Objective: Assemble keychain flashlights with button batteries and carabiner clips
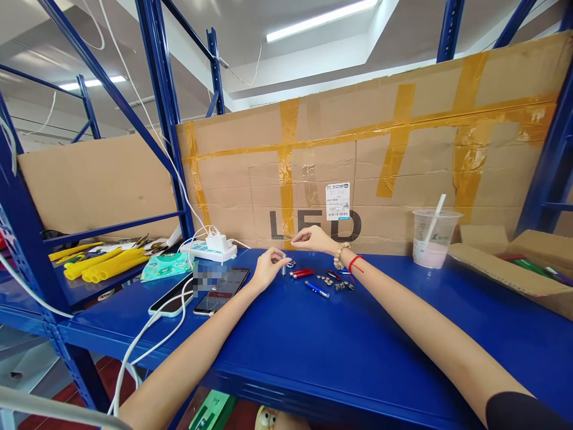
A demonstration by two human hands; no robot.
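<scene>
My left hand (267, 269) is closed in a pinch around a small silvery tube (283, 270), held upright just above the blue shelf. My right hand (314, 237) is raised beside it, thumb and fingertips pressed together; whatever is between them is too small to make out. Below and between the hands lie short red tubes (301, 273) and a blue pen-like tube (317, 289). Several small round silver pieces (325, 280) are scattered nearby, with more dark metallic bits (344, 286) in a cluster. Another red piece (333, 275) lies close to my right wrist.
Two phones, one dark (222, 291) and one pale-edged (172, 297), lie left with white cables (182, 310). Behind them is a power strip (209, 249). A plastic cup (433, 239) with a straw and an open cardboard box (514, 269) stand right. Cardboard (250, 191) walls the back.
</scene>
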